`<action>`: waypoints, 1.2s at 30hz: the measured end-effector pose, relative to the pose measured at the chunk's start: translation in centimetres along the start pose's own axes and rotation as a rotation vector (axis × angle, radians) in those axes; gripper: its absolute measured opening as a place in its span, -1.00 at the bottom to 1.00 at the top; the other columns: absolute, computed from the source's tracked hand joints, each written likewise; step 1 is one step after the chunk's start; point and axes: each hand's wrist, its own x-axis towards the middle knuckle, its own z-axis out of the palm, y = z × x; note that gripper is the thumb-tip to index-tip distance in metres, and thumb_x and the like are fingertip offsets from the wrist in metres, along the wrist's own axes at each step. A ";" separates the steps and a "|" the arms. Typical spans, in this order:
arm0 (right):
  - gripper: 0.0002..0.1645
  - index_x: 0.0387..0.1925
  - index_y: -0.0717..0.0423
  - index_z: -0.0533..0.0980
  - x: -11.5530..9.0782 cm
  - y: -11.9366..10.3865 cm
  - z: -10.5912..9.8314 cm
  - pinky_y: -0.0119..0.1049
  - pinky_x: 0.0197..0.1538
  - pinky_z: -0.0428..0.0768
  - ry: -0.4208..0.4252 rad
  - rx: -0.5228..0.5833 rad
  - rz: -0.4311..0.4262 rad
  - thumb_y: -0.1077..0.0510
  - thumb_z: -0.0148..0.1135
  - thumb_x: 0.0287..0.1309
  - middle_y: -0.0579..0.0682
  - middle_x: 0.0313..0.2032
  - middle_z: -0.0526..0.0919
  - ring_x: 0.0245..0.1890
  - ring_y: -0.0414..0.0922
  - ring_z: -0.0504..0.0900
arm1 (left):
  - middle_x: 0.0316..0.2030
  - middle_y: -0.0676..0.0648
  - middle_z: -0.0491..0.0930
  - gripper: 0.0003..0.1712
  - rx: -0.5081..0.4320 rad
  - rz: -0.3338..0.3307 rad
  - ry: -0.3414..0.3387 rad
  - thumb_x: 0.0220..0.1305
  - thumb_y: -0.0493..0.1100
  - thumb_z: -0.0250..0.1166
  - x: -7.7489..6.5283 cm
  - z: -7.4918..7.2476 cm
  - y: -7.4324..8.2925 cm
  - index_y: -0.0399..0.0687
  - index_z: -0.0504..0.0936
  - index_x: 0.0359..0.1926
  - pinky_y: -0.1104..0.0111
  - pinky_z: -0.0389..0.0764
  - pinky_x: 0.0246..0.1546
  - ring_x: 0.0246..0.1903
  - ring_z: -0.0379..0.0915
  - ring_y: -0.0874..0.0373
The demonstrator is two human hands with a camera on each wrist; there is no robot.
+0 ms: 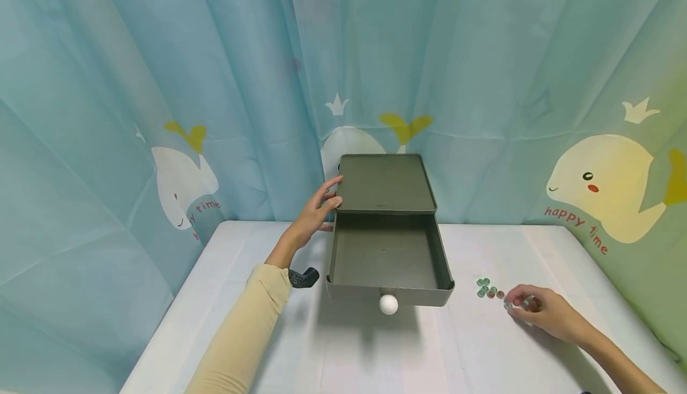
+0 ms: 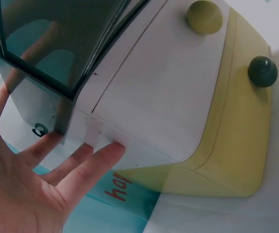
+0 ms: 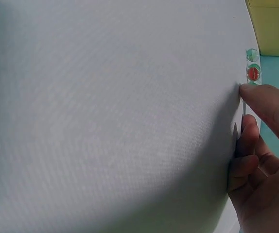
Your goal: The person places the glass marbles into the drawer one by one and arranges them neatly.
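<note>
A small drawer cabinet (image 1: 386, 182) has its dark green-grey top drawer (image 1: 383, 257) pulled out, bare inside, with a white knob (image 1: 389, 304). My left hand (image 1: 313, 212) rests against the cabinet's left side with extended fingers. In the left wrist view, its fingertips (image 2: 114, 149) lie along the side of the white drawer (image 2: 164, 82). To the right, on the white table, my right hand (image 1: 547, 310) has its thumb and curled fingers around clear glass marbles (image 1: 507, 306). More marbles (image 1: 485, 289), green and red inside, lie just left of its fingertips.
Lower down, the cabinet has a yellow drawer (image 2: 241, 121) with a dark green knob (image 2: 262, 71). A blue-green curtain (image 1: 241, 84) with whale prints hangs behind the white table (image 1: 472, 352) and at its sides. The pulled-out drawer juts toward me over the table.
</note>
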 end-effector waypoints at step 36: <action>-0.79 -0.25 0.03 0.61 0.8 -0.3 -1.8 -0.40 -0.50 0.47 -0.171 0.105 -0.140 0.40 0.35 0.23 -0.12 -0.41 0.60 -0.51 -0.37 0.49 | 0.51 -0.17 0.14 -0.33 -0.013 -0.002 -0.009 0.54 0.13 0.10 0.0 0.0 -0.2 0.48 0.16 0.58 -0.20 0.60 0.04 0.41 0.25 -0.20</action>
